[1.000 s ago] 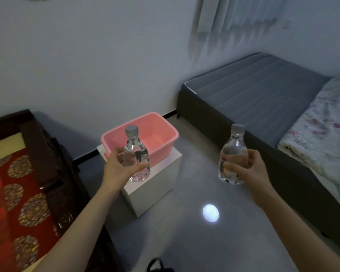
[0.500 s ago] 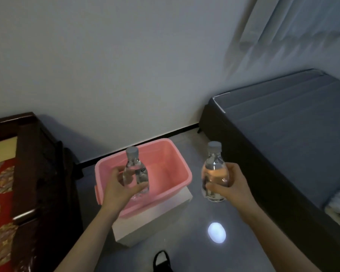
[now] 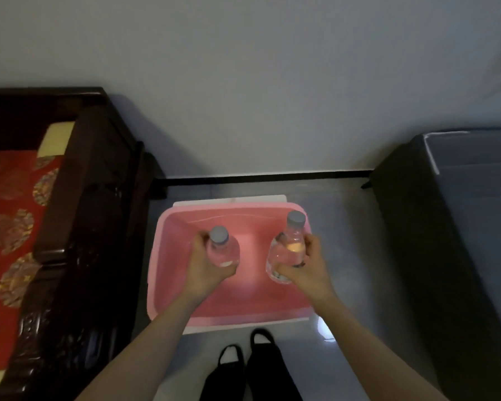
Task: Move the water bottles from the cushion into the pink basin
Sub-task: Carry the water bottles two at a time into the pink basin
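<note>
The pink basin [image 3: 168, 273] sits on a white box directly below me. My left hand [image 3: 207, 270] grips a clear water bottle [image 3: 222, 250] with a grey cap, held upright over the basin's left half. My right hand [image 3: 304, 270] grips a second clear water bottle [image 3: 289, 247], upright and slightly tilted, over the basin's right half. Whether either bottle touches the basin floor is unclear. The red patterned cushion [image 3: 9, 227] lies on the dark wooden seat at the left; no bottles show on its visible part.
A dark wooden seat frame [image 3: 78, 227] stands close to the basin's left side. A dark bed frame [image 3: 434, 256] with a grey mattress [image 3: 480, 180] is at the right. The wall is just behind the basin. My feet [image 3: 246, 369] stand on the grey floor in front of the box.
I have stepped up to the basin and look straight down into it. Both hands have moved the bottles from in front of the basin to over its inside and lower.
</note>
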Motion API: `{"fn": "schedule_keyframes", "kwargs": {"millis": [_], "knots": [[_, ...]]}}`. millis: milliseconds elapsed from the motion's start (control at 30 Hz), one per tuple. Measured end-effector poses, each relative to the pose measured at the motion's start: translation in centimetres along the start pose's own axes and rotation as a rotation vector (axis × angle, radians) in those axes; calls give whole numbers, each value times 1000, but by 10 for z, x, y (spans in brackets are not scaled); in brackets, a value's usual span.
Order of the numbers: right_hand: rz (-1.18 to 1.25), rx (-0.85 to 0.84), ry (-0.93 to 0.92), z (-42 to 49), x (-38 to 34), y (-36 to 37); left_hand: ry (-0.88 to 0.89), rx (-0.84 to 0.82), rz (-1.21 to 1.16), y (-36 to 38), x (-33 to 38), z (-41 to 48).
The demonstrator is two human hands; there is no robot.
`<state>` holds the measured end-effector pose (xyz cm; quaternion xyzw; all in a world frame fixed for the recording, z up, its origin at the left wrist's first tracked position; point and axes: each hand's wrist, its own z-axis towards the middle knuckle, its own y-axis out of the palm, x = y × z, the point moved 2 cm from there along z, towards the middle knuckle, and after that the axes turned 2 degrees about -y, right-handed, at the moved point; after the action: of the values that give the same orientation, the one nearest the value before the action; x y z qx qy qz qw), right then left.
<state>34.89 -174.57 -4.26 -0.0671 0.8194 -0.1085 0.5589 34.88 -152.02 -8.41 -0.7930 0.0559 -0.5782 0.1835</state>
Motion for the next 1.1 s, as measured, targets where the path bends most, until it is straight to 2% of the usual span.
{"fn": "schedule_keyframes", "kwargs": {"millis": [167,267,367,600,767,1100], "knots": [[-147,6,43,58,44,44,-65,19,66,25,-39,31],[-274,81,52,86,70,63,-69,68,146,39,-58,48],[-339,154,9,105,94,74,-61,103,132,52,-74,62],[-271,171,-69,117,130,75,-15,101,84,77,-93,76],[-284,162,-145,136,122,74,10,107,73,91,-98,83],[-277,71,-169,134,108,66,55,103,60,103,-90,94]]}}
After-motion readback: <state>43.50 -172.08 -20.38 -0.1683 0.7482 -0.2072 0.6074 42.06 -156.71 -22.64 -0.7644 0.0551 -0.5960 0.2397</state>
